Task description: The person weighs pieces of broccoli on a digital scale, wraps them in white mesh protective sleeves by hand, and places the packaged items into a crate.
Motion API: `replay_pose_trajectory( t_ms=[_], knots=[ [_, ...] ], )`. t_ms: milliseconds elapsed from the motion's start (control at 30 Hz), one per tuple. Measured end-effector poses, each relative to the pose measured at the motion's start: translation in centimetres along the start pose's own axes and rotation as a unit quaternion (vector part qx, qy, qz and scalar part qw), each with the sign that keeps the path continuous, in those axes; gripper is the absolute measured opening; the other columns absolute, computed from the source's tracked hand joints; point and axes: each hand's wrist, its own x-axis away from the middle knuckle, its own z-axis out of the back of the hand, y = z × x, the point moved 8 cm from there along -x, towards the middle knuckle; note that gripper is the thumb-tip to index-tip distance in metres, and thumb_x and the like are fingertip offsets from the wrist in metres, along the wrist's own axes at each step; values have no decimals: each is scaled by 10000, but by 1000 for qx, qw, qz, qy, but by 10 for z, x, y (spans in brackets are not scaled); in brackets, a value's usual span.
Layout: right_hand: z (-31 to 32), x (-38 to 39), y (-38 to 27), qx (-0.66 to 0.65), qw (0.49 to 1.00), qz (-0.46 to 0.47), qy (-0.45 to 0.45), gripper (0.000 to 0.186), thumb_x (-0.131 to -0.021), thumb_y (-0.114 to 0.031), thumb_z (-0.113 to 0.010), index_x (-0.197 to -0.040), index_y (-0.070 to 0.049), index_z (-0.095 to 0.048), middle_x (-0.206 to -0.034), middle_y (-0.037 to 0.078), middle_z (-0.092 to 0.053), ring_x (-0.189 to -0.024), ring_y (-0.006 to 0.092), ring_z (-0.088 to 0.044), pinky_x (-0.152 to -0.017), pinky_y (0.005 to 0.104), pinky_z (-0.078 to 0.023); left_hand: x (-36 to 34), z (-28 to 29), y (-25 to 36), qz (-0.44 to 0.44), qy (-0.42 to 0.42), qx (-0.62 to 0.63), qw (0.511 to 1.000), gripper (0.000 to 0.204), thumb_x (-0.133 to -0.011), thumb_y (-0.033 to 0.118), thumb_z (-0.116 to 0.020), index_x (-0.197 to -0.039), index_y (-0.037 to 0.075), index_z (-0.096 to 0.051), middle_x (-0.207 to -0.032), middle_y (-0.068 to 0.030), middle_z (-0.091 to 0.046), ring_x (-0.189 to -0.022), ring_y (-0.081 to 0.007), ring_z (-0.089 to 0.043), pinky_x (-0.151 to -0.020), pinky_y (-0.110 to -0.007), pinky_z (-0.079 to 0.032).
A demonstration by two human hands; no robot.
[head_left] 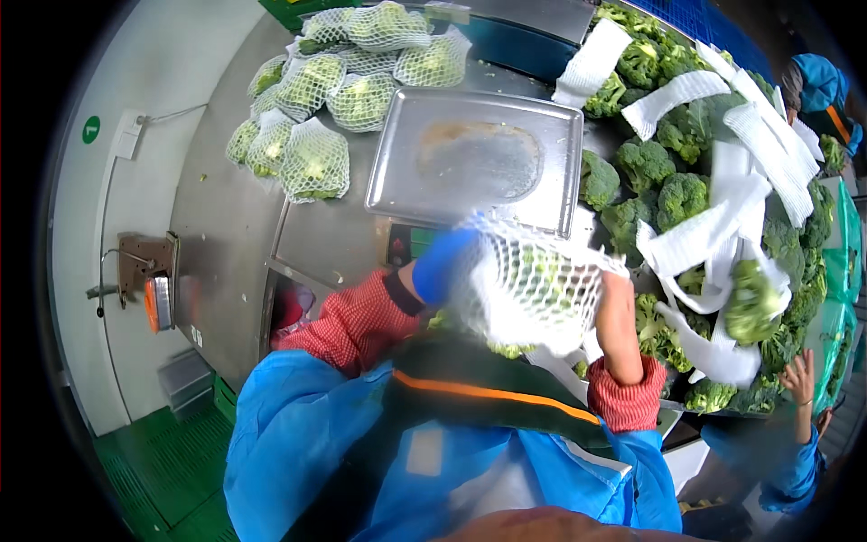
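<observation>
A white foam net sleeve [533,280] is stretched out in front of my chest, with green broccoli showing through its mesh and more green under its lower edge. My left hand [444,266], in a blue glove, is closed on the sleeve's left end and slightly smeared by motion. At the right end, my bare right hand [618,312] grips the net's edge; its fingertips are partly hidden by the mesh. Just beyond the sleeve lies a metal tray [384,172] with a wet brownish patch. Netted broccoli heads [314,163] are piled to the tray's left.
To the right, loose broccoli heads [682,200] form a large heap, with flat white net sleeves [682,99] strewn over it. Another person's hand [798,378] is raised at the heap's lower right. A metal worktop [217,217] extends left, near a wall bracket [144,257].
</observation>
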Motion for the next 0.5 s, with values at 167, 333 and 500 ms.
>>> replay_pose_trajectory(
  t_ms=[167, 333, 500],
  knots=[
    [-11, 42, -46, -83, 995, 18, -59, 440, -884, -242, -450, -1136, 115, -508, -962, 174, -646, -901, 216, -615, -812, 302, -468, 28, -27, -8, 61, 99, 0, 993, 272, -918, 81, -415, -1125, -39, -543, -1106, -120, -594, -1013, -196, -581, -896, -314, -464],
    [-14, 30, -28, -359, 929, -58, -61, 443, -886, -310, -454, -1072, 80, -552, -948, 159, -641, -807, 213, -633, -732, 324, -519, 50, -41, -7, 19, 17, -131, 991, 276, -931, 86, -418, -1158, -42, -510, -1115, -108, -587, -1006, -171, -573, -905, -289, -450],
    [-59, 49, 59, -83, 967, -85, -225, 497, -937, -301, -401, -1316, 20, -380, -1295, 135, -469, -1196, 189, -449, -988, 316, -383, 54, -35, 15, -76, 84, -406, 907, 292, -922, 52, -444, -1200, -33, -471, -1129, -107, -575, -1025, -173, -562, -914, -289, -451]
  ],
)
